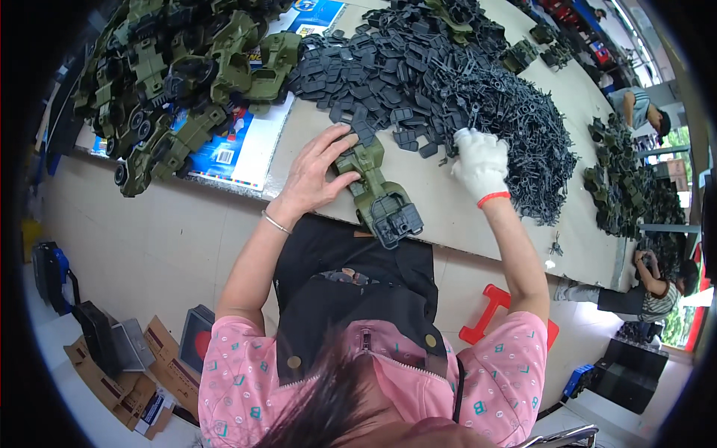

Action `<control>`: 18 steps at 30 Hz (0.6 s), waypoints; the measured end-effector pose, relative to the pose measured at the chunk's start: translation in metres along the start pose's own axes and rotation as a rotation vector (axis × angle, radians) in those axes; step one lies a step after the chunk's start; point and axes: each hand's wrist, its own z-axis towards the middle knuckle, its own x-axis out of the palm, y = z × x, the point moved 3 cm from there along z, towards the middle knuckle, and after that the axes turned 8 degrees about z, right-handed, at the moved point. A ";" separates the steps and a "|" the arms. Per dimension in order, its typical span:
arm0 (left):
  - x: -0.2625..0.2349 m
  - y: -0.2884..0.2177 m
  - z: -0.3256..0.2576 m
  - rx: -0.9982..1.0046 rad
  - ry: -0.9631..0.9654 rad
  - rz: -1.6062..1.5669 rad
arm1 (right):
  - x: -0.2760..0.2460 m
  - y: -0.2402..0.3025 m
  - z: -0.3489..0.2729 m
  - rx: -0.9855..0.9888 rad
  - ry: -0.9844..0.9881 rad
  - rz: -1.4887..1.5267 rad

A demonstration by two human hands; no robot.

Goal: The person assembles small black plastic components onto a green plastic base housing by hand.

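My left hand [317, 168] is bare and closed round the side of a green toy military vehicle [367, 166]. Its thumb and fingers press on the body, which lies at the table's near edge. A dark grey frame piece [396, 216] sits on the vehicle's near end, and a flat grey part touches its far end. My right hand [480, 163], in a white glove with a red cuff, is curled at the edge of a heap of small dark grey toy gun-like parts [534, 149]. Its fingertips are partly hidden, and what they grip is too small to make out.
Flat grey parts [366, 71] are heaped beyond my hands. Green toy vehicles [216, 63] pile up at the left on printed blue sheets [235, 153]. More green vehicles [616, 175] lie at the right, near other people [657, 287]. A red stool [489, 310] stands below the table.
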 end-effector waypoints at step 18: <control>0.006 -0.002 -0.003 -0.021 -0.076 -0.024 | 0.022 0.034 -0.019 0.099 0.324 0.803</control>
